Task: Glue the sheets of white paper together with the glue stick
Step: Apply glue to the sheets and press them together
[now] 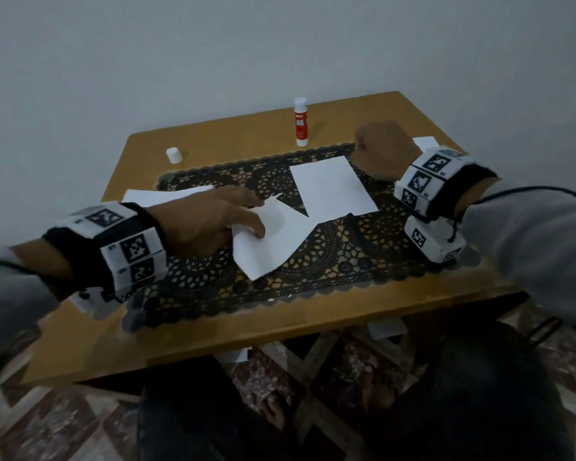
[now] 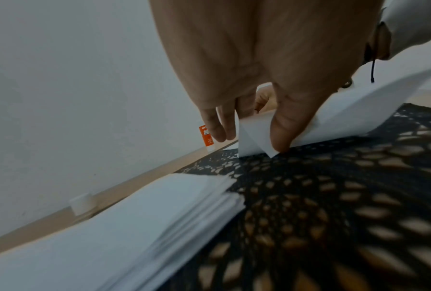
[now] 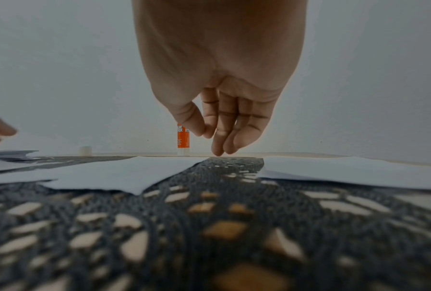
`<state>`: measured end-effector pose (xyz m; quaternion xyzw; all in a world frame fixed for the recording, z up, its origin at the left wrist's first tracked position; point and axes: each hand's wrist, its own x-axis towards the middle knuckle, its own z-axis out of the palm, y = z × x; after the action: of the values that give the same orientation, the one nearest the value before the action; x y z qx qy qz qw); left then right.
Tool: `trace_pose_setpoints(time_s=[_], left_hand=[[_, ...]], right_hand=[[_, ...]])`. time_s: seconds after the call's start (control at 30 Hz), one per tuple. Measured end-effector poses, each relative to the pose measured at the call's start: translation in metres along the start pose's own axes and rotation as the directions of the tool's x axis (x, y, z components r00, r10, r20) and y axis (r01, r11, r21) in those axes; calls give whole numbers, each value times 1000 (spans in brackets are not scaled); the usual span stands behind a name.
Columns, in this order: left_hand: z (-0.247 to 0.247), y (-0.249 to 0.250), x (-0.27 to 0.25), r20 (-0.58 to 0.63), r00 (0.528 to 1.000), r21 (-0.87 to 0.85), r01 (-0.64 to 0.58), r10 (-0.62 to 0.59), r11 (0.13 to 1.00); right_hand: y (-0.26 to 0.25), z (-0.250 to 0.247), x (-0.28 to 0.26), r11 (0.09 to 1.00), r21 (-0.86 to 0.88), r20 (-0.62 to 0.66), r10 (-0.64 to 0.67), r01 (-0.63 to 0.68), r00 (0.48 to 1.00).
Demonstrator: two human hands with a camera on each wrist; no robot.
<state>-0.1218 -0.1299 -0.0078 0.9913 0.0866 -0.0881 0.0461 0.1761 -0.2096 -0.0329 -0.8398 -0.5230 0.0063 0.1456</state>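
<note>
1. The wooden table (image 1: 246, 331) stands against a pale wall and carries everything else
2. A black lace mat (image 1: 313, 261) covers the middle of the table, its holes showing the wood beneath
3. A stack of white paper (image 2: 109, 226) lies at the mat's 9 o'clock edge, partly under the left forearm
4. The lifted sheet (image 1: 273, 241) sits at the mat's centre; its left edge curls up off the lace
5. The flat sheet (image 1: 333, 188) lies at about 1 o'clock from the lifted one, their edges overlapping
6. The left hand (image 1: 210, 224) pinches the curled edge of the lifted sheet, thumb on the near face and fingers behind it
7. The right hand (image 1: 384, 148) hovers over the mat's 2 o'clock corner, holding nothing, fingers loosely curled and pointing down
8. The glue stick (image 1: 301, 123) stands upright on bare wood at 12 o'clock beyond the mat, orange label, well apart from both hands
9. A small white cap (image 1: 173, 155) stands alone at 10 o'clock, apart from the glue stick
</note>
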Motion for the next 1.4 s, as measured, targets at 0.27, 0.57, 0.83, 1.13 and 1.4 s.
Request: trace_pose_setpoints(time_s=[0.27,0.57,0.83,1.13,1.4], left_hand=[[9,4,-14,127,978,-139,180,-163,974],[30,12,-6,117,967,49,224,-228,973],[36,10,-5,82,983,19,163,-164,986],[40,41,-20,-119,979,153,184,-166,971],[52,70,-52,-17,988,128,153,-152,980]], right_hand=[[-15,-4,15,998,-33,50,-52,54,997],[-54,4,75,916,366,144,119,-164,982],[-63,19,95,881,441,156,116,-174,981],[-90,-5,50,948,207,160,-277,243,947],[-145,-14,-30,801,127,436,-575,585,692]])
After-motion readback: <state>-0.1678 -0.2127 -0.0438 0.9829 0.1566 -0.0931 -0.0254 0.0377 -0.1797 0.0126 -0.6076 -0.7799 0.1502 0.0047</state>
